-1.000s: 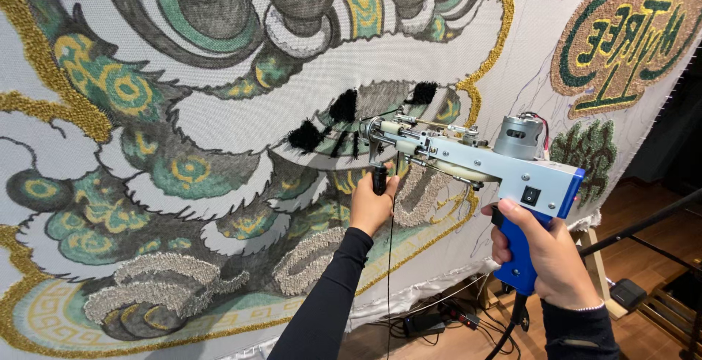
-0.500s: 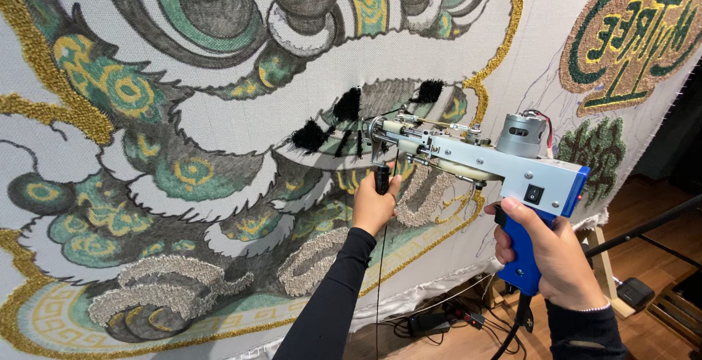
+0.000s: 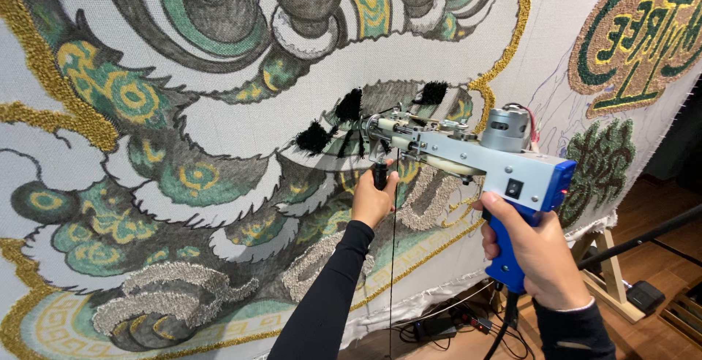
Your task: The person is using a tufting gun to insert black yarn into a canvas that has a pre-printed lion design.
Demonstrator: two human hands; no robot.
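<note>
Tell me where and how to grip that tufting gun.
Grip the tufting gun two-handed from below: right hand around the blue rear handle, left hand on the black front grip. Both hang under the body, well apart, steadying the nose against the cloth.

both hands on a tufting gun (image 3: 468, 152): left hand (image 3: 373, 199) on front grip, right hand (image 3: 534, 250) on blue handle

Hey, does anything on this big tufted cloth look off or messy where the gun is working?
Mostly tidy. Three shaggy black tufts beside the tufting gun's nose stand proud of the flatter pile on the cloth, looking untrimmed. Both hands, left and right, grip the gun's handles.
</note>
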